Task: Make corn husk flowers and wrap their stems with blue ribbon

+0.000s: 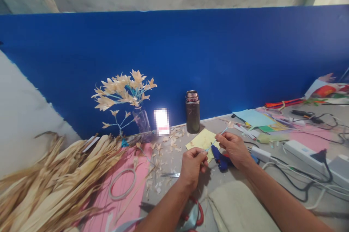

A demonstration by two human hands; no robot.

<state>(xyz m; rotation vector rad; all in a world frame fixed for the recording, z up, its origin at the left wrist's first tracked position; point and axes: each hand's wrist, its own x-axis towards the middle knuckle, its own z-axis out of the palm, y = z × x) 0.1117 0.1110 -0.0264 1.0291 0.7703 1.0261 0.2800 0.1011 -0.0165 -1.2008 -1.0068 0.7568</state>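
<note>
Blue stem: bits hidden in left hand and right hand. Blue tool: part hidden behind right hand. Scissor blades: one end behind left hand. Red handles: partly hidden by left arm, cut off at bottom. Bright white patch: blurry squares, cannot tell what. Dry husks: cut off at left edge. Tan cloth: cut off at bottom.

Long dry tan husks lie left, partly on flat pink paper sheet, tall clear vase behind them, dark cylindrical metal bottle right of vase, thin blue-wrapped stem between left hand and right hand, long white power strip far right.
</note>
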